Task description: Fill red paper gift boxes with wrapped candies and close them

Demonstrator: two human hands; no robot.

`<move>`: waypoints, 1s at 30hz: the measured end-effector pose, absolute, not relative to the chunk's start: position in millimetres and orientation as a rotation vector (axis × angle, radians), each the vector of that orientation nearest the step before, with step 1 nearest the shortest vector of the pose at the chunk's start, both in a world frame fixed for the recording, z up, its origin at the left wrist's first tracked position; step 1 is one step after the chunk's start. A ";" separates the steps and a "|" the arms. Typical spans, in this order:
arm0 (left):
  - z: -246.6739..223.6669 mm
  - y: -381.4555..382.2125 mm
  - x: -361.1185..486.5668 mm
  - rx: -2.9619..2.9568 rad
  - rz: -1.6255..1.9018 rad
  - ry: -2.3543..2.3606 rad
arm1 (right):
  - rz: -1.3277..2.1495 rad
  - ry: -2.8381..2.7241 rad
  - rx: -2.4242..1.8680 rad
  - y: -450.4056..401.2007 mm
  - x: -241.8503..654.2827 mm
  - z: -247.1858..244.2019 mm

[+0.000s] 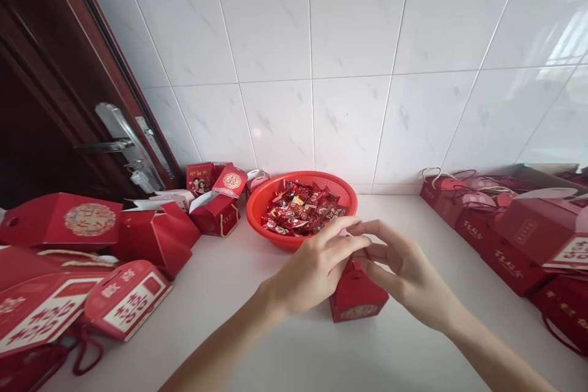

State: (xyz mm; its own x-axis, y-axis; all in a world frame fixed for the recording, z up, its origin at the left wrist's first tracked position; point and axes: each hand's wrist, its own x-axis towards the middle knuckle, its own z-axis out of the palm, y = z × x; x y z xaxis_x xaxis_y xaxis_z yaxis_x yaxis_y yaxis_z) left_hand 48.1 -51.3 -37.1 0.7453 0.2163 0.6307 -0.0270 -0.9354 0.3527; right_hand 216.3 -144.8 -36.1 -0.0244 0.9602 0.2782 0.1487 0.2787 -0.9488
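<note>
1. Far left, I see a dark-brown wooden door (37,73) with a silver metal handle (125,133).
2. Red cardboard gift boxes (89,220) with pale prints crowd the white bench (220,275).
3. A round, red-orange plastic basket (260,205) holds red-wrapped sweets (298,211).
4. My left hand (312,269) bends over the top of a small, red, peaked cardboard box (361,303) standing on the bench before the basket.
5. My right hand (407,275) curls in opposite; I cannot tell whether either pinches it.
6. Right, red cord-handled cartons (498,257) stand.
</note>
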 end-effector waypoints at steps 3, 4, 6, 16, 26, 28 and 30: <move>-40.2 -49.9 49.0 2.570 0.997 0.213 | 0.924 -1.448 -1.083 -140.2 214.6 -36.6; -40.8 -49.6 49.1 2.557 0.985 0.241 | 0.924 -1.440 -1.086 -138.1 214.5 -37.4; -41.2 -49.2 48.9 2.546 0.926 0.294 | 0.937 -1.411 -1.104 -134.3 214.9 -39.5; -47.7 -53.6 58.6 2.463 0.865 0.516 | 1.055 -1.188 -1.106 -131.1 225.7 -34.6; -68.7 -62.1 68.8 2.552 0.506 0.750 | 1.036 -1.331 -1.246 -134.5 243.9 -31.0; -68.1 -62.9 69.5 2.554 0.470 0.746 | 1.003 -1.361 -1.283 -136.3 245.8 -27.7; -67.2 -64.1 70.4 2.532 0.409 0.751 | 0.928 -1.409 -1.350 -137.8 246.1 -25.6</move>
State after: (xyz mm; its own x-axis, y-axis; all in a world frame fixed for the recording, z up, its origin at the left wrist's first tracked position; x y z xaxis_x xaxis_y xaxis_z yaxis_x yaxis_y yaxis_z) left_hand 70.4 -64.1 -67.2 0.8060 0.5732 0.1475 0.4347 -0.7424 0.5098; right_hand 246.1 -137.8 -25.6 0.0507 0.9910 0.1239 0.2774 0.1052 -0.9550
